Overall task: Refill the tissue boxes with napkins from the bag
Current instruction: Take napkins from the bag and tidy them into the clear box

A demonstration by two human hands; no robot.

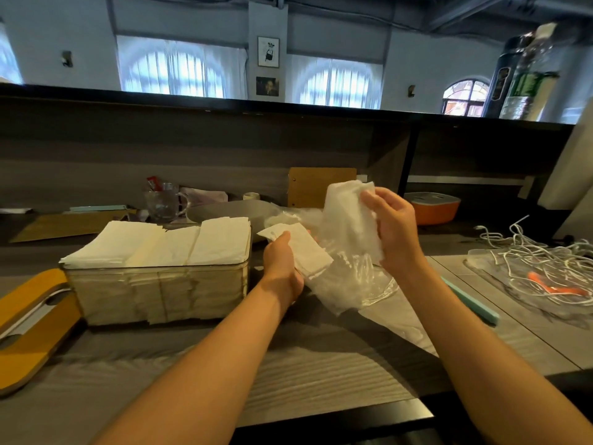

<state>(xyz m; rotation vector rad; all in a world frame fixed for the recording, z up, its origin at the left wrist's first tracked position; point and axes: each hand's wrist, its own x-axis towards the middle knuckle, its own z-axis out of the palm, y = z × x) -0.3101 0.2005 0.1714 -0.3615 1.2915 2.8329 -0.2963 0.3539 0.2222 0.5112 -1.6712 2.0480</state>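
Grey counter (321, 364) w/ a clear tissue box (157, 293) at 9 o'clock, stuffed w/ napkins past the rim. Just right of it, the crinkly plastic bag (349, 284) sits center. Right hand (396, 232) at 2 o'clock grips a bunched wad of napkins (345, 220) over the bag. Left hand (282, 268) pinches a flat napkin (305, 248), touching the bag. Tangled white cords (539, 255) at 3 o'clock.

Two bare arms, no sleeves, no watch or rings on left hand (282, 264) or right hand (393, 226), short plain nails, w/ nothing worn on wrists
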